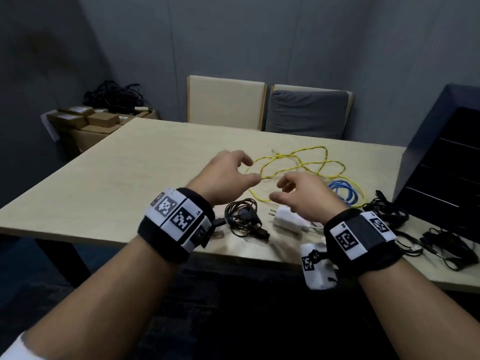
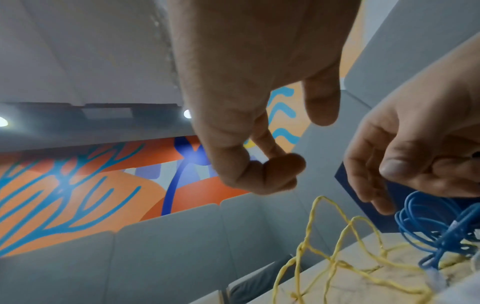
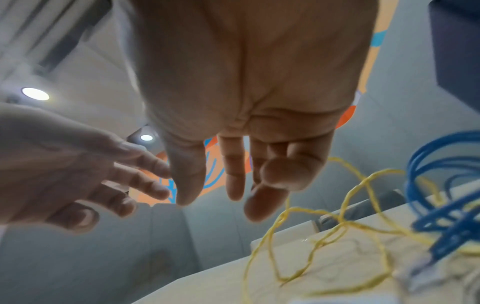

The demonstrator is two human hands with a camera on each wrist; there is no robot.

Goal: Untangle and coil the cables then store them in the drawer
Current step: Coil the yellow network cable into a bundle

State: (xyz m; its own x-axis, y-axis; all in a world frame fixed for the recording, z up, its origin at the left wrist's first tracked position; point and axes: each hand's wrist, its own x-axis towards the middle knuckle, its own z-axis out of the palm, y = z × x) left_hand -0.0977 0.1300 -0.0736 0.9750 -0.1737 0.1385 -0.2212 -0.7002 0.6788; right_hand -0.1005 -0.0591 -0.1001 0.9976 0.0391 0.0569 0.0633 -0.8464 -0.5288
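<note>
A tangled yellow cable [image 1: 298,163] sprawls in loose loops on the light wooden table [image 1: 117,178], with a blue cable coil [image 1: 342,192] at its right end. Both hands hover just above the near loops and hold nothing. My left hand [image 1: 233,175] has loosely curled fingers; in the left wrist view its fingers [image 2: 262,174] hang over the yellow cable [image 2: 337,257]. My right hand [image 1: 293,196] is relaxed, fingers [image 3: 233,179] spread above the yellow cable [image 3: 324,236] and beside the blue coil [image 3: 446,195]. The dark drawer unit [image 1: 446,172] stands at the table's right.
Near the front edge lie a black coiled cable [image 1: 242,216], a white charger plug [image 1: 288,218], and more black cables with an adapter [image 1: 420,235] at the right. Two chairs [image 1: 267,107] stand behind the table. Cardboard boxes [image 1: 85,123] with black cables sit at the back left.
</note>
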